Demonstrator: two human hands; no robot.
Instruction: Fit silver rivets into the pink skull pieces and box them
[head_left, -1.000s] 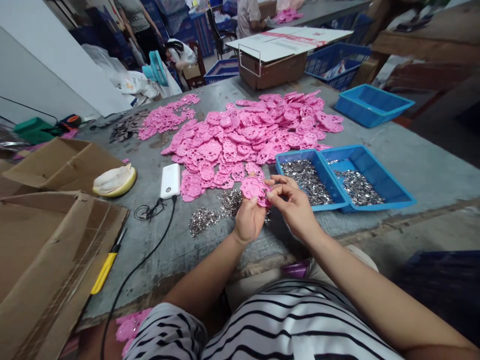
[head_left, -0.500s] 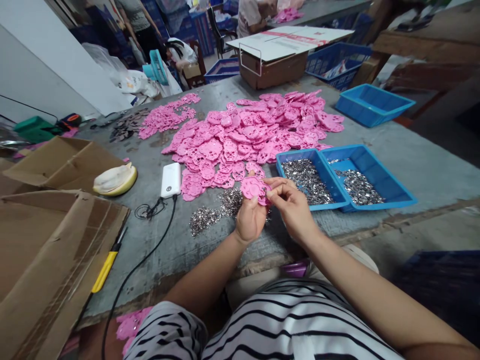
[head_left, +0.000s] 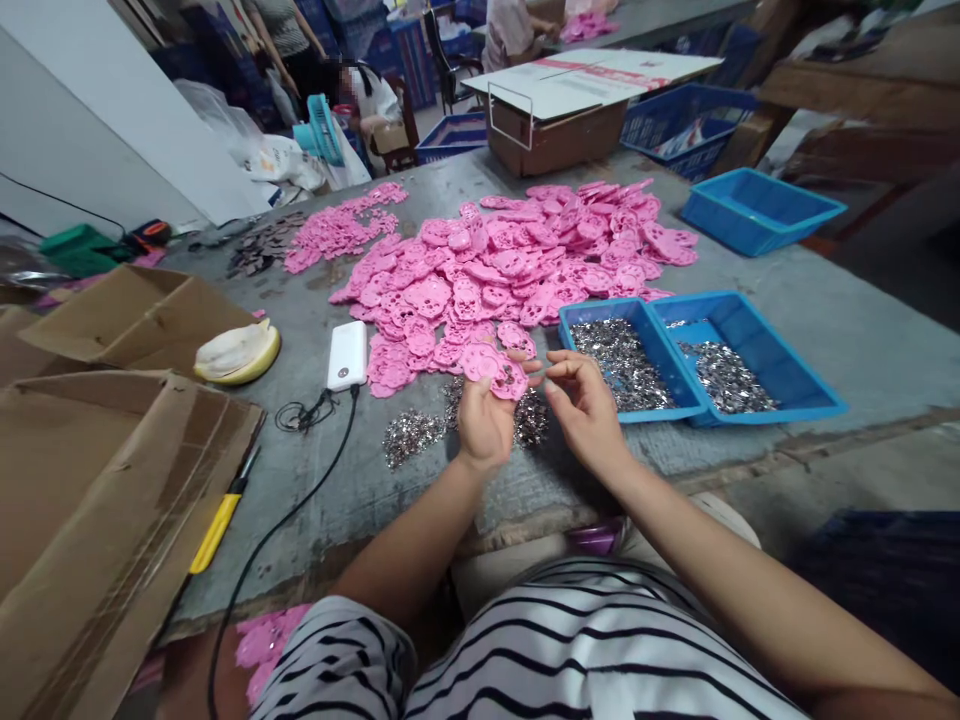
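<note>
My left hand (head_left: 486, 425) holds a pink plastic piece (head_left: 496, 371) over small piles of shiny metal bits (head_left: 412, 437), thumb on top of it. Just to the right, my right hand (head_left: 587, 408) is off the piece, with thumb and index finger a little apart; no object shows between them. Behind both hands spreads a large heap of pink pieces (head_left: 517, 255). At the right, a blue tray (head_left: 703, 408) of metal parts stands near my right hand, beside a second blue tray (head_left: 819, 402) with fewer parts.
A white power bank (head_left: 347, 356) with a black cable lies left of the heap. Further left are cardboard boxes (head_left: 112, 480), a fruit rind (head_left: 238, 355) and a yellow cutter (head_left: 216, 530). An empty blue tray (head_left: 761, 212) and a large carton (head_left: 551, 140) stand behind; other people are beyond.
My right hand has let go of the pink piece and its fingers have parted slightly. My left hand has shifted left with the piece, which is turned differently.
</note>
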